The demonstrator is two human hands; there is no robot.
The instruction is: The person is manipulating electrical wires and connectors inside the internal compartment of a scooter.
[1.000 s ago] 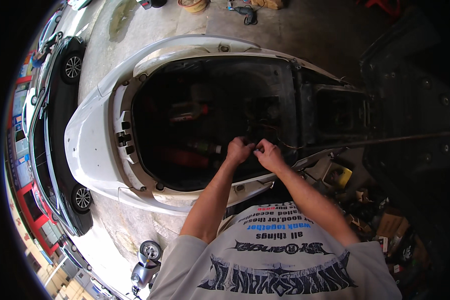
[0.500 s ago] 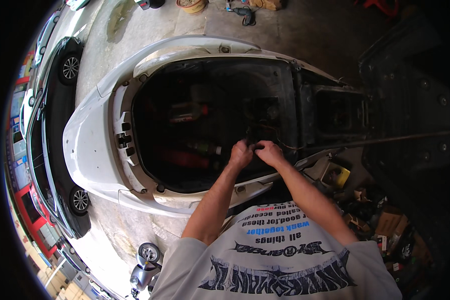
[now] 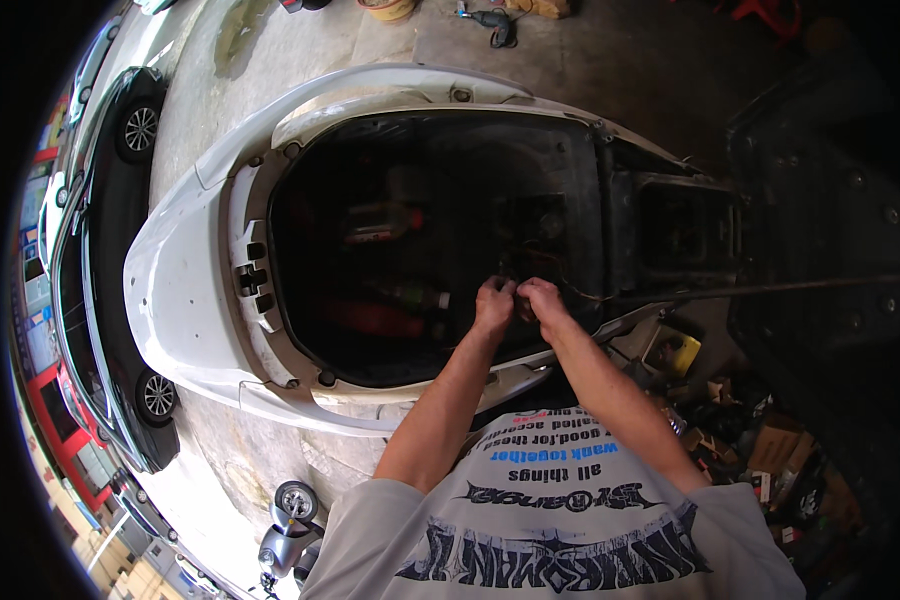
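Observation:
Both my hands meet over the right part of the dark storage bin inside a white scooter body. My left hand is closed in a pinch, its fingertips close against those of the other hand. My right hand has its fingers curled and pressed together too. What they pinch is small, dark and hidden by the fingers. Thin wires loop out of the bin just beyond the fingertips and trail to the right. Deeper in the bin lie a bottle with a red cap and another with a pale cap.
The raised dark seat stands at the right, with a thin rod running to it. A power drill lies on the floor beyond. Boxes and parts clutter the lower right. A black car is parked at left.
The hands have shifted slightly right within the picture and stay together, fingers still closed. The right hand's fingers have curled more. The view has moved a little.

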